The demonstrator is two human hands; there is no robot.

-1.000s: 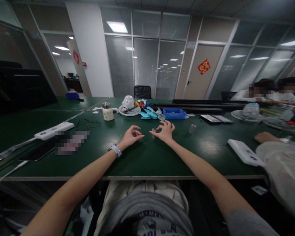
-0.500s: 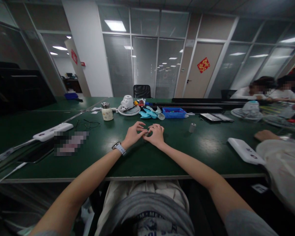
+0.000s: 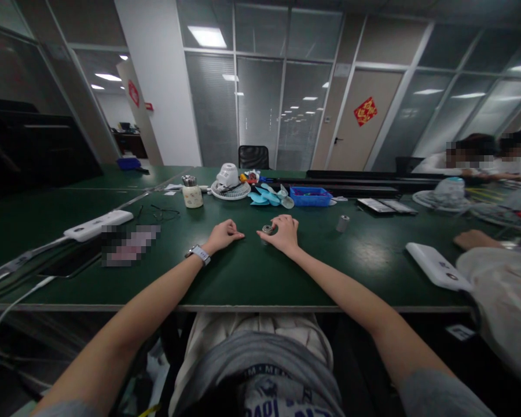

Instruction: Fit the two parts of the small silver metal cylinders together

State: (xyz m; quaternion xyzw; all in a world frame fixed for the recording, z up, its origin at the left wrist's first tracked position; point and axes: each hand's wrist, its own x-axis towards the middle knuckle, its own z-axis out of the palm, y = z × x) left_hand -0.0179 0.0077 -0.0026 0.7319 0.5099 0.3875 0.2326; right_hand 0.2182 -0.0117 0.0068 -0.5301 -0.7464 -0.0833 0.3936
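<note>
My right hand (image 3: 284,233) curves its thumb and fingers around a small round metal part (image 3: 267,229) with a ringed top, at or just above the green table. To the left, apart from it, my left hand (image 3: 226,235) has its fingers curled and the thumb and forefinger pressed together. Whatever is in that pinch, if anything, is too small to make out. A watch (image 3: 198,253) is on the left wrist. Right of my right hand a small grey metal cylinder (image 3: 342,223) stands upright on the table.
Behind my hands lie light-blue fan blades (image 3: 267,196), a white fan body (image 3: 228,180) and a blue tray (image 3: 310,197). A cream jar (image 3: 193,196) stands left of them. White power strips (image 3: 98,225) flank both sides. A co-worker's hand (image 3: 475,239) rests at right.
My hands, which were together over the small metal part, have drawn apart. The left hand has moved left and away; the part stays with the right hand, its top now showing.
</note>
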